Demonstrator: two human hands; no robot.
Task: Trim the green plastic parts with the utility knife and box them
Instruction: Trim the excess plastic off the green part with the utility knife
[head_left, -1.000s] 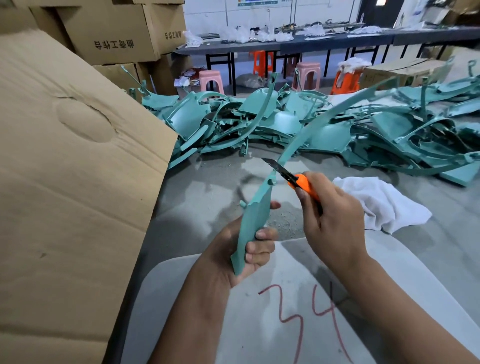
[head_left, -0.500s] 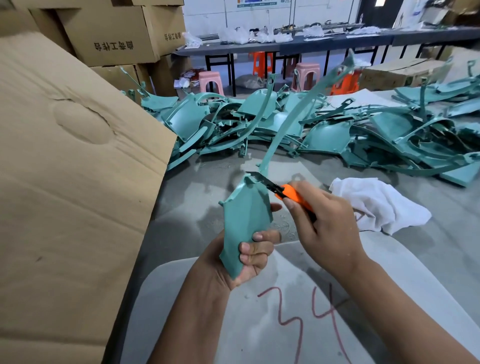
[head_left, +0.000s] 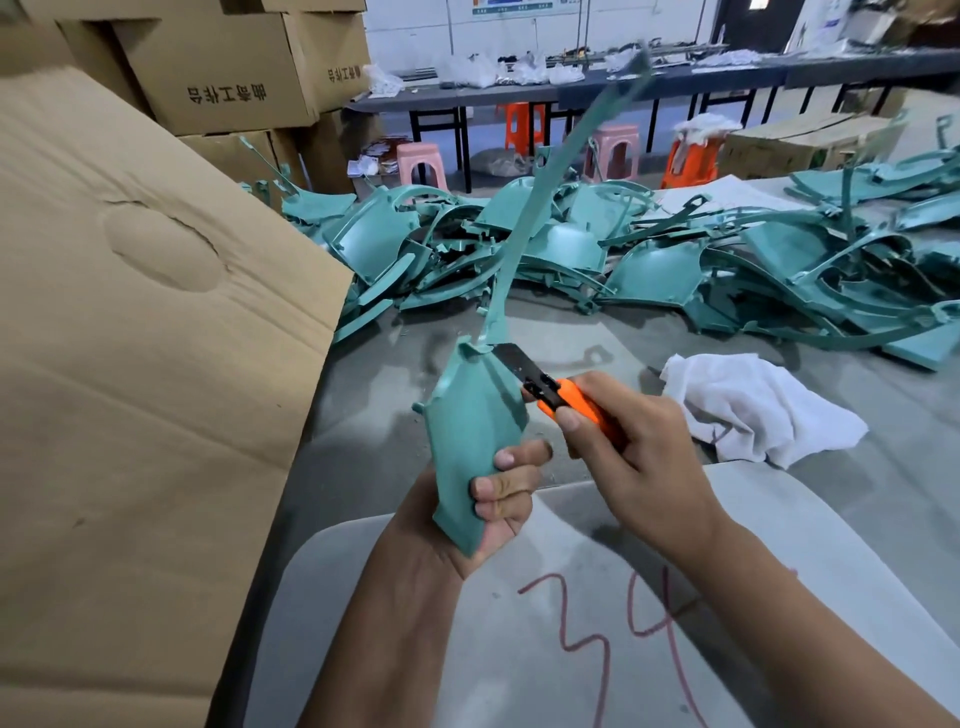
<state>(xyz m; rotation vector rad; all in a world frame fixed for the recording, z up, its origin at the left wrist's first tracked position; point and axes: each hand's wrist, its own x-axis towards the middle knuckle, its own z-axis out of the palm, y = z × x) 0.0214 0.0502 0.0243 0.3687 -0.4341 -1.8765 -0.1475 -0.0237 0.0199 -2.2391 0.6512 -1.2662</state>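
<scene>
Green plastic part (head_left: 470, 431) stands upright in my left hand (head_left: 488, 499), whose fingers curl round its lower end while its long thin strip rises up and away from me. My right hand (head_left: 639, 467) is wrapped round the orange utility knife (head_left: 566, 400), thumb laid along the handle, and the dark blade meets the part's upper right edge, just below where the strip begins. Beyond both hands a heap of green parts (head_left: 597, 254) sprawls across the grey surface (head_left: 384, 395). A white cloth (head_left: 753, 405) lies crumpled just to the right of my right hand. Left of my left hand a big cardboard flap (head_left: 145, 364) slopes up, with stacked cartons (head_left: 228, 73) behind it. Under my wrists lies a pale board (head_left: 519, 649) marked 34 in red.
</scene>
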